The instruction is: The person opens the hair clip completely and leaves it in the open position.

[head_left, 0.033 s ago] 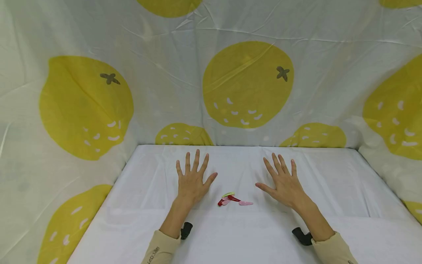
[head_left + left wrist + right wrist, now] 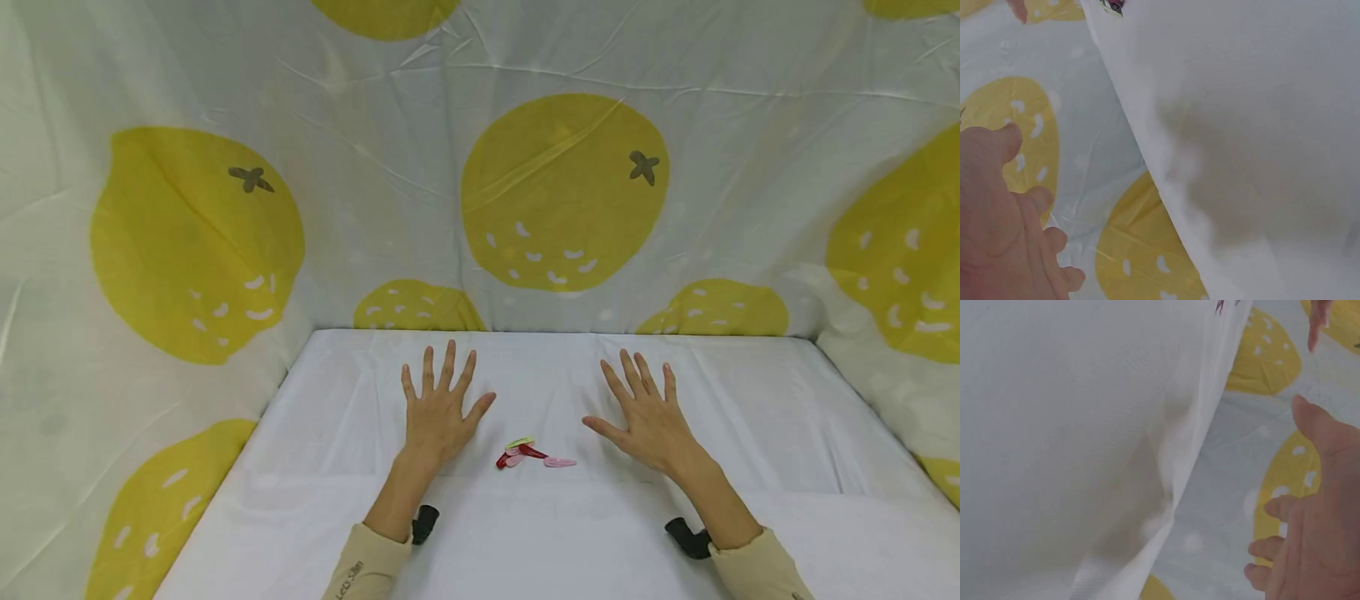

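Observation:
Between the two hands, a small cluster of snap hair clips lies on the white-covered table [image 2: 540, 533]. In it are a yellow-green clip [image 2: 519, 442], a red clip [image 2: 533, 452] and a pink clip [image 2: 560, 462], with another red one and more pink partly overlapped at the left. My left hand [image 2: 438, 421] is spread, palm down, to the left of the clips and apart from them. To their right my right hand [image 2: 651, 425] is likewise spread and holds nothing. Both wrist views show the palms and shadows on the cloth, so the hands hover above it.
A hanging curtain [image 2: 375, 208] printed with big yellow lemons encloses the table at the back and both sides. Black wrist devices [image 2: 425, 524] show below each forearm, beside the beige sleeves [image 2: 367, 562].

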Demonstrator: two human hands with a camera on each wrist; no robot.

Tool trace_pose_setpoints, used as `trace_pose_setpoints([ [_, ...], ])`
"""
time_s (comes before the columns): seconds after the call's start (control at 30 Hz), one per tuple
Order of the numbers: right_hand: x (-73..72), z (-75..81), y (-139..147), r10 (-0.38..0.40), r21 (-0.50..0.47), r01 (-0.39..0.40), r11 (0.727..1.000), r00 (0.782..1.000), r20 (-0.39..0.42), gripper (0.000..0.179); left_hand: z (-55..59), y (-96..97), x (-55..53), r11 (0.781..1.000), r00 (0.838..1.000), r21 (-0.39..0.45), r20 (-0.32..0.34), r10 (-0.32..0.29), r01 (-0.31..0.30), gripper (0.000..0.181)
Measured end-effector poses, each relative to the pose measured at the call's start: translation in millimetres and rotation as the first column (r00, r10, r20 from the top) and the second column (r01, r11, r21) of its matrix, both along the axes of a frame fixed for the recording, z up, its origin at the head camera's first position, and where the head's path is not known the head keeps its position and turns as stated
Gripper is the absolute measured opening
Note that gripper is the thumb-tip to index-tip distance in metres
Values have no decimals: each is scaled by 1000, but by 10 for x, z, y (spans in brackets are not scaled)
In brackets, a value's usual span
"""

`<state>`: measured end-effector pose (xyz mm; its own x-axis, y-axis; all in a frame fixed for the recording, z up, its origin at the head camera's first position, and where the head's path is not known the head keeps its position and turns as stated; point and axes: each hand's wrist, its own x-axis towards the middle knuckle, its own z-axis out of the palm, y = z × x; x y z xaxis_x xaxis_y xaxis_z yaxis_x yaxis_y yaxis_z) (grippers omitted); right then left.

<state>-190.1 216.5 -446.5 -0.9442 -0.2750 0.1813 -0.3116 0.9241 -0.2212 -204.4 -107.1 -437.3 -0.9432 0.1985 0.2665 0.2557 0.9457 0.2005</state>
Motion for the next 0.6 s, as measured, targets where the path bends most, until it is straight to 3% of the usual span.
trace_pose_setpoints([
  [0.33, -46, -13, 35, 14, -3, -14, 1000, 1000, -23, 93, -17, 19, -23, 1000, 1000, 4, -15, 0, 0, 76],
  [0.6, -52, -41, 19, 76, -81, -76, 994, 997, -8, 86, -44, -9, -22, 1000, 999, 12, 37, -7, 6, 76],
])
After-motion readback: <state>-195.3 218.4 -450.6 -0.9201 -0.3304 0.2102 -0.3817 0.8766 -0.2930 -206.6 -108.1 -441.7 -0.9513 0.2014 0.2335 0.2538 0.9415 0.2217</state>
